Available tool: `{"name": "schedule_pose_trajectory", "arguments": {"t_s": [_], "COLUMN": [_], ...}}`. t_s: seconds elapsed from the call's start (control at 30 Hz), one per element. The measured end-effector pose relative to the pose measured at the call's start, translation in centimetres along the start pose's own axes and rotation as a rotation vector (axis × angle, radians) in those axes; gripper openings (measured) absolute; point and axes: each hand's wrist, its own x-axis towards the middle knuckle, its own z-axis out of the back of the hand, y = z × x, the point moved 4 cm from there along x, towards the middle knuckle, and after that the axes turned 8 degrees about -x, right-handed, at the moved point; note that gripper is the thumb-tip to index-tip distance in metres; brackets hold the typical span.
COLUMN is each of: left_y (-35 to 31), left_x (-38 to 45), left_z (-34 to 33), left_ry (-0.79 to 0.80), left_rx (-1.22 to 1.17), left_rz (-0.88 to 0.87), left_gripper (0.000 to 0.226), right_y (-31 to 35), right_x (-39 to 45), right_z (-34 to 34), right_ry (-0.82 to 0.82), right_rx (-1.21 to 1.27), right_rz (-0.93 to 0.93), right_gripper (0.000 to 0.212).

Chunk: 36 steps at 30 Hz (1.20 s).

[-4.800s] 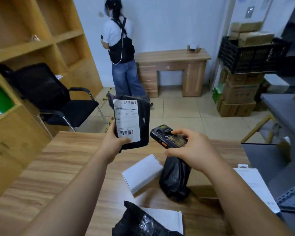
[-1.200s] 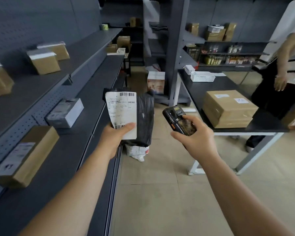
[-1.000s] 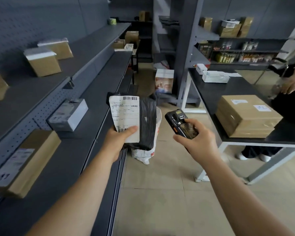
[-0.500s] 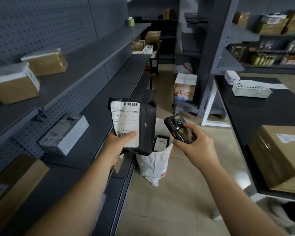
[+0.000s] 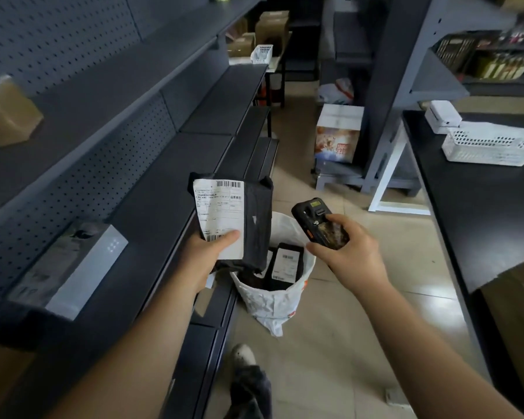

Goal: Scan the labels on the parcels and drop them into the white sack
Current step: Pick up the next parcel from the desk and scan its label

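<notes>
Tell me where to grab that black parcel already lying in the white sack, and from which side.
Judging by its pose, grip the upper edge of the black parcel, coming straight down through the mouth of the white sack. It leans near upright, label facing up, and the sack walls block its sides.

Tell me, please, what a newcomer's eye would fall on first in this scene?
Most likely the black parcel with its white label, held upright in the left hand at centre. Just right of it, the right hand grips a handheld scanner. Below both, the white sack stands open on the floor beside the grey shelving, labelled parcels already inside.
</notes>
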Motion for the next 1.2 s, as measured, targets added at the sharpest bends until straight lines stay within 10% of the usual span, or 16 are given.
{"name": "schedule_pose_trajectory", "arguments": {"t_s": [0.73,1.2], "left_y": [19.7,32.7], "left_x": [27.1,28.8], "left_z": [-3.5,-5.3], "left_ry": [0.228,0.841], "left_rx": [0.425,1.385], "left_rz": [0.455,0.252], "left_gripper": [0.034,0.055], "right_y": [-15.4,-23.5], "right_x": [17.4,18.9], "right_z": [-20.2,-26.3], "right_ry": [0.188,0.304], "right_rx": [-0.132,-0.132], "right_rz": [-0.385,-0.345], "right_gripper": [0.066,0.066]}}
